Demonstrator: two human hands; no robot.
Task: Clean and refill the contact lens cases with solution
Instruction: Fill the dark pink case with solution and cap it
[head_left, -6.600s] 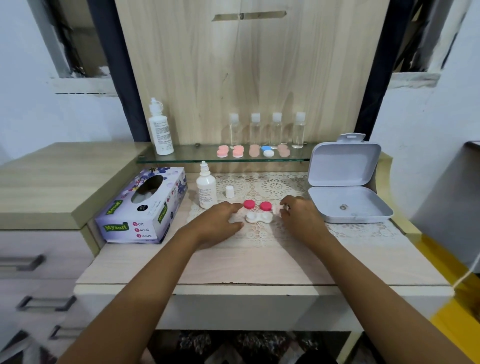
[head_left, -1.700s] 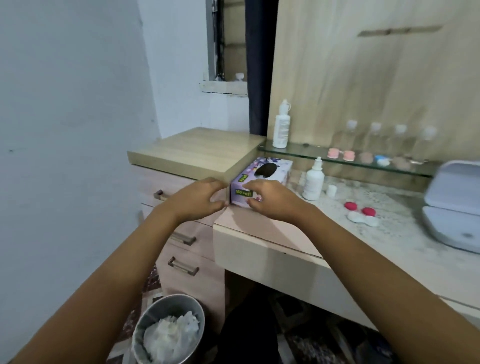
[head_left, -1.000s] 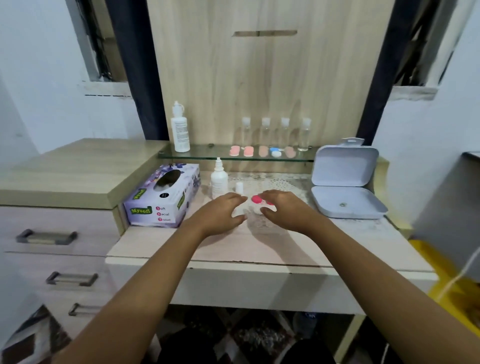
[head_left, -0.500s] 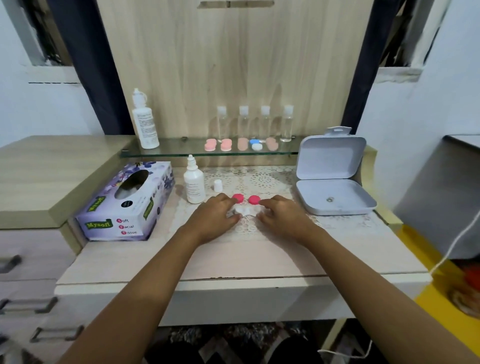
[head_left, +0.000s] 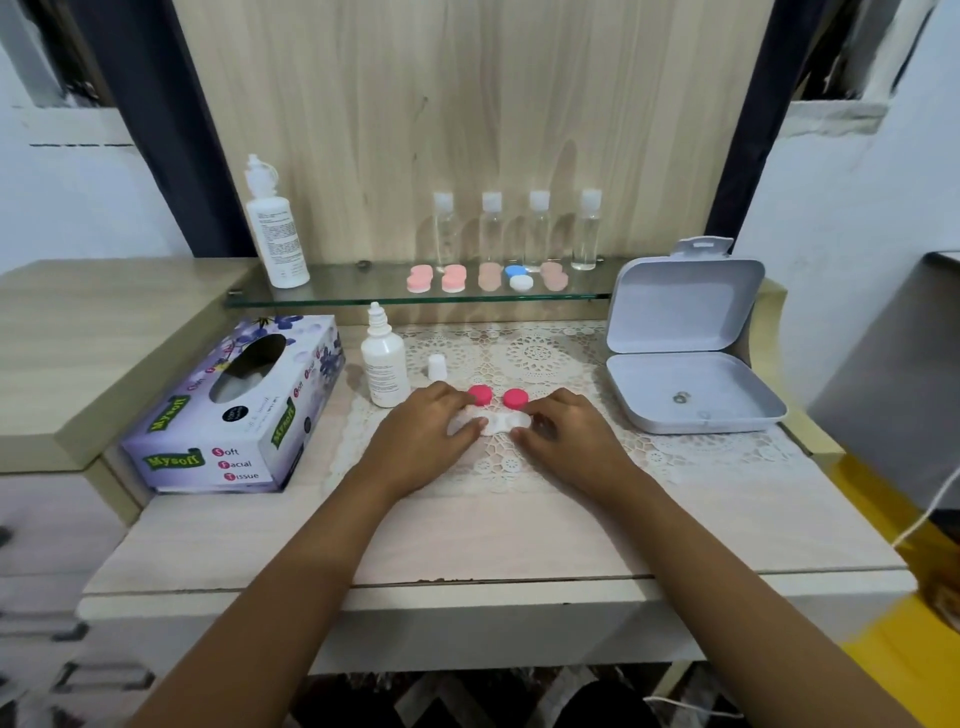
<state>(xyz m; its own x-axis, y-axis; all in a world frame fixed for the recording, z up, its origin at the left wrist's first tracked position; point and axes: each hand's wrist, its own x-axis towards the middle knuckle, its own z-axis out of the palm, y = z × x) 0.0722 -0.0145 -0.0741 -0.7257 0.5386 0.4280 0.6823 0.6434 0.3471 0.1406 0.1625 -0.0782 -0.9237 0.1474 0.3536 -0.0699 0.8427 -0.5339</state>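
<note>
A white contact lens case (head_left: 497, 420) lies on the lace mat (head_left: 545, 358) with its two pink caps (head_left: 480, 395) (head_left: 515, 398) off, just behind it. My left hand (head_left: 421, 439) pinches the case's left end between thumb and fingers. My right hand (head_left: 569, 439) pinches its right end the same way. A small white solution bottle (head_left: 384, 364) stands uncapped just left of my left hand, its little white cap (head_left: 437, 366) beside it. The case's wells are partly hidden by my fingers.
A tissue box (head_left: 234, 415) sits at the left. An open grey plastic box (head_left: 691, 400) is at the right. The glass shelf (head_left: 363, 291) behind carries a large white bottle (head_left: 275, 228), several clear bottles (head_left: 491, 228) and several closed lens cases (head_left: 452, 278).
Both hands left the tissue box at the left and came back to the lens case; my view swung back to the desk. In the last half second the hands closed in on the case's ends.
</note>
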